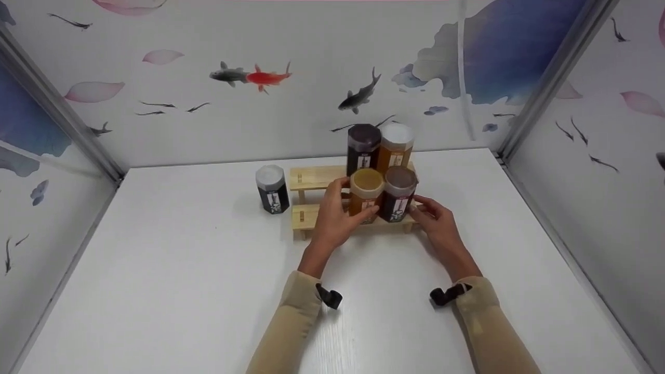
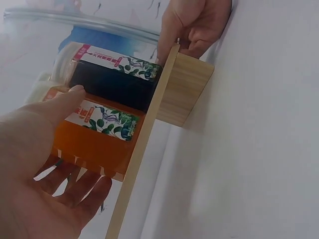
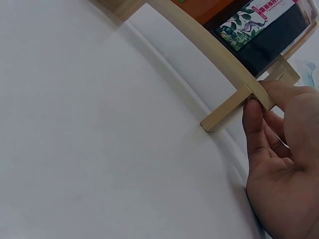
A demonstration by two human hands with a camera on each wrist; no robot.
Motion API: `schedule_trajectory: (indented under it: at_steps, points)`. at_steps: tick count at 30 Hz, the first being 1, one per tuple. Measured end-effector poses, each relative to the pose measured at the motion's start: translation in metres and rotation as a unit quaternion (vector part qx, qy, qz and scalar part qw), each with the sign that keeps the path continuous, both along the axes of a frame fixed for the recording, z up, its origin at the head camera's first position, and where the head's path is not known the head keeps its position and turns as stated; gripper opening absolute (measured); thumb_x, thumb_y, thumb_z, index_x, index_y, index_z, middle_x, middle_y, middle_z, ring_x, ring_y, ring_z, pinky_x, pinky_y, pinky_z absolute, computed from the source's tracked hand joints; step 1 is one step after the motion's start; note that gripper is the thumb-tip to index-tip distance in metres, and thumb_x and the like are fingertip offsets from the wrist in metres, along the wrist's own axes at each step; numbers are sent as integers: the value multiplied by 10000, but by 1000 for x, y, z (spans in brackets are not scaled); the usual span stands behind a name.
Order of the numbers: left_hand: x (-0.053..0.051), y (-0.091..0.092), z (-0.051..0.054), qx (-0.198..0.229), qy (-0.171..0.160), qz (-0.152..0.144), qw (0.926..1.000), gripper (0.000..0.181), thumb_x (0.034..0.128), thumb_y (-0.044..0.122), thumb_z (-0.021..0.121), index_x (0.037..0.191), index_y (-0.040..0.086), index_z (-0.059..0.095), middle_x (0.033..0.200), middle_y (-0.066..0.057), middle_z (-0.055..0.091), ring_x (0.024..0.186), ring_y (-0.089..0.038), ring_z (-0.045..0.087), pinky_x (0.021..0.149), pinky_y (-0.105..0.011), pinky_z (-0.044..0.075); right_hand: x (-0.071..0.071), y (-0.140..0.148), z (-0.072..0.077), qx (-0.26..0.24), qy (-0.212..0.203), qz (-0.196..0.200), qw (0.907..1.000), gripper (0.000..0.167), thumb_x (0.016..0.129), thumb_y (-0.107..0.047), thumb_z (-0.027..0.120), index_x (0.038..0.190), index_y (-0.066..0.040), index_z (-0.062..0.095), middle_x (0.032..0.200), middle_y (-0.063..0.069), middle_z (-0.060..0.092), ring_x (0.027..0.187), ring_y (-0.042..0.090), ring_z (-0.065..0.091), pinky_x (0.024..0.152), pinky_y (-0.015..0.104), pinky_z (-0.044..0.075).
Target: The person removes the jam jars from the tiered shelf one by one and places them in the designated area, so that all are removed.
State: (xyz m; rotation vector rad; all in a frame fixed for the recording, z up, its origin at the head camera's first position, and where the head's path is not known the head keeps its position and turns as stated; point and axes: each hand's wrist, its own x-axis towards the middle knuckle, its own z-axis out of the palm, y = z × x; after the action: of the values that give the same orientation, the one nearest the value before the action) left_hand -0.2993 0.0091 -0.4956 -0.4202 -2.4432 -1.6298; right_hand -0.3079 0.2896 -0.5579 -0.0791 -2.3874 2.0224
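A two-tier wooden rack (image 1: 316,178) stands on the white table. On its lower shelf my left hand (image 1: 332,218) holds an amber jar (image 1: 367,192), thumb across the label and fingers around the far side, as the left wrist view shows. Right beside that jar stands a dark jar (image 1: 399,196) with a pink-and-white label (image 3: 264,15). My right hand (image 1: 441,223) pinches the right end of the lower shelf (image 3: 239,74), near its leg. Behind, the upper shelf carries another dark jar (image 1: 363,143) and an amber jar with a white lid (image 1: 398,143).
A dark jar with a pale lid (image 1: 271,189) stands on the table (image 1: 197,291), left of the rack. Walls printed with fish and petals (image 1: 249,124) enclose the back and sides. Each wrist wears a small black camera (image 1: 331,298).
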Motion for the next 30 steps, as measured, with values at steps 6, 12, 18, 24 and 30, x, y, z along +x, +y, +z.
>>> schedule_trajectory:
  at_steps: [6, 12, 18, 24, 30]
  points:
    - [2, 11, -10, -70, 192, 309, 9993, 897, 864, 478, 920, 1565, 175, 448, 1496, -42, 543, 1289, -185, 623, 1078, -366, 590, 2, 2, 2, 74, -40, 24, 10000, 622, 1022, -479, 744, 1523, -135, 608, 1240, 57, 681, 1170, 162, 677, 959, 232, 570]
    - [3, 12, -11, -1, 434, 410, 9982, 821, 879, 414, 915, 1530, 156, 486, 1457, -58, 566, 1258, -196, 638, 1062, -369, 598, 3, -1, 4, -23, -150, 24, 9999, 607, 1029, -460, 742, 1529, -146, 600, 1264, 71, 643, 1191, 175, 663, 956, 224, 571]
    - [3, 7, -9, 133, 564, 289, 9979, 782, 864, 360, 921, 1504, 131, 533, 1417, -73, 594, 1240, -197, 653, 1043, -339, 605, 0, -2, 3, 94, -142, -25, 9999, 659, 997, -510, 764, 1527, -151, 608, 1286, 70, 611, 1174, 156, 618, 950, 205, 566]
    - [5, 2, -5, 215, 623, 225, 9976, 772, 839, 353, 936, 1481, 121, 574, 1368, -79, 625, 1210, -217, 680, 1007, -351, 631, 0, -2, 3, 166, -50, 0, 9998, 677, 994, -522, 761, 1528, -136, 607, 1266, 63, 633, 1156, 141, 622, 950, 200, 559]
    - [5, -3, -3, 115, 763, 319, 9965, 791, 812, 342, 954, 1485, 138, 591, 1352, -49, 625, 1195, -179, 677, 1007, -322, 624, 1, -1, 3, 14, -7, 8, 10000, 628, 1009, -468, 763, 1516, -128, 615, 1253, 67, 631, 1156, 146, 627, 945, 205, 564]
